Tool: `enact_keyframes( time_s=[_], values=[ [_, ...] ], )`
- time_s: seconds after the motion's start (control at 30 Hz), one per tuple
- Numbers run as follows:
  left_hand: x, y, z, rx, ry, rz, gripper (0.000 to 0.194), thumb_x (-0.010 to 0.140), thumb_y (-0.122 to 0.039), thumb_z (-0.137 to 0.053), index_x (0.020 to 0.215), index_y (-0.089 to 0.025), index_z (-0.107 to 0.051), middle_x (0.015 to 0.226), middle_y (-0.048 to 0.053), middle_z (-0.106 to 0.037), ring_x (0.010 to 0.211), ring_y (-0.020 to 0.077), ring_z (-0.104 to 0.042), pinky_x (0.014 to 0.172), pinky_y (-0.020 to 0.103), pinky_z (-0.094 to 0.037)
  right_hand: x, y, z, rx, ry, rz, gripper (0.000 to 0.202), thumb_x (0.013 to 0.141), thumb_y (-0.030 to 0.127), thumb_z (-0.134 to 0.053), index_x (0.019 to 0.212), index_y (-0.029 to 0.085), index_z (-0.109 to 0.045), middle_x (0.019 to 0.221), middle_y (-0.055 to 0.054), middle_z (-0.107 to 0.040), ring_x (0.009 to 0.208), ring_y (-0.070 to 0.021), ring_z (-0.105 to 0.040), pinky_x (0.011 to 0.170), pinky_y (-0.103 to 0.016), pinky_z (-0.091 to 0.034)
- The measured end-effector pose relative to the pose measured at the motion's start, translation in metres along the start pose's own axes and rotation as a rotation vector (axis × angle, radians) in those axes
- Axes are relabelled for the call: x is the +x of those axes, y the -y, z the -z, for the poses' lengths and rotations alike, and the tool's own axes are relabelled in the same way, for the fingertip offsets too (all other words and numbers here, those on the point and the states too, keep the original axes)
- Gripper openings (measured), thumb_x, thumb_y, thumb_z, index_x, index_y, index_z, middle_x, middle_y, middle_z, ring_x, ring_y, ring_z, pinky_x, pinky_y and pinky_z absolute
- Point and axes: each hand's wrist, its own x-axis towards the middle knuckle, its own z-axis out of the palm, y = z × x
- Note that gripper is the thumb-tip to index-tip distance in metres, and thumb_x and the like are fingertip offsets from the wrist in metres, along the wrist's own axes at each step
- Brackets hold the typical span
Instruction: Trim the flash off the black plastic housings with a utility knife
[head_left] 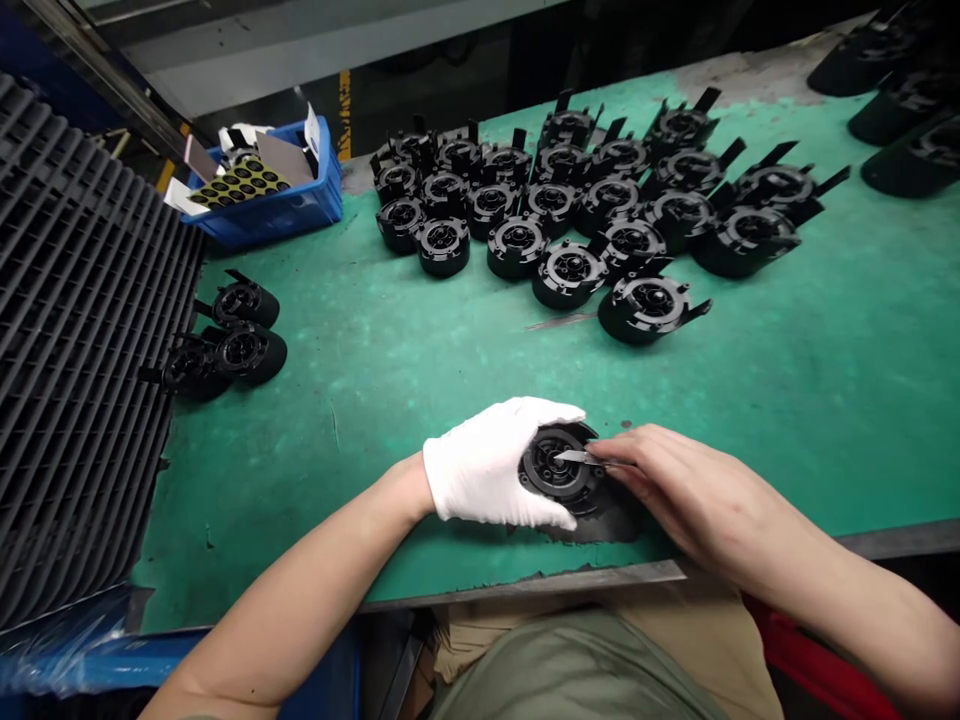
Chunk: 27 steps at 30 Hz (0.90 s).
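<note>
My left hand point(491, 462), in a white glove, is wrapped round the left side of a round black part point(551, 478) near the front edge of the green table. The part's ribbed face is turned up toward the camera. Bare and pinched, my right hand point(660, 475) grips a small pointed metal blade point(576, 456) from the right. The blade's tip lies over the centre of the part; whether it touches is too small to tell.
Several similar black parts point(517, 238) stand in rows on the green table point(360, 360), with several more at far right. Three black parts point(244, 347) sit at left by a grey ribbed stack point(67, 350). A blue bin point(277, 215) holds cards and a yellow sheet.
</note>
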Motion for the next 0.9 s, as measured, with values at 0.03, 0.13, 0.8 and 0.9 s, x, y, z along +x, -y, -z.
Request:
enact_keyframes(
  time_s=[0.03,0.13,0.8,0.9],
  values=[
    [-0.001,0.000,0.000,0.004,-0.003,-0.004,0.121,0.076,-0.072,-0.125,0.175,-0.026,-0.073,0.180,0.024,-0.080,0.169,0.0526,-0.078,0.150,0.074,-0.062,0.000,0.000,-0.001,0.005,-0.001,0.001,0.023,0.129,0.020,-0.063,0.147,0.030,-0.073,0.113,-0.004,-0.087,0.092,-0.0215,-0.086,0.081,-0.034,-0.067],
    [-0.002,0.001,-0.001,0.015,-0.004,-0.011,0.119,0.078,-0.072,-0.123,0.175,-0.025,-0.073,0.179,0.024,-0.080,0.168,0.0520,-0.079,0.149,0.073,-0.062,-0.001,0.001,-0.002,0.007,0.002,0.004,0.021,0.131,0.021,-0.061,0.147,0.030,-0.071,0.113,-0.004,-0.086,0.092,-0.0205,-0.085,0.081,-0.032,-0.067],
    [-0.020,-0.004,0.025,0.003,0.074,-0.019,0.100,0.110,-0.051,-0.092,0.196,-0.027,-0.048,0.200,0.025,-0.062,0.186,0.0487,-0.064,0.157,0.074,-0.053,-0.017,-0.007,0.027,-0.124,-0.093,-0.053,0.033,0.127,0.021,-0.067,0.156,0.034,-0.076,0.127,-0.007,-0.095,0.098,-0.0300,-0.094,0.088,-0.045,-0.077],
    [-0.017,-0.002,0.021,0.010,-0.036,0.006,0.099,0.109,-0.069,-0.095,0.190,-0.025,-0.057,0.194,0.027,-0.064,0.181,0.0513,-0.067,0.154,0.074,-0.056,-0.014,-0.014,0.034,-0.138,-0.063,-0.078,0.025,0.127,0.027,-0.070,0.150,0.033,-0.078,0.122,-0.007,-0.094,0.095,-0.0315,-0.092,0.082,-0.046,-0.074]
  ],
)
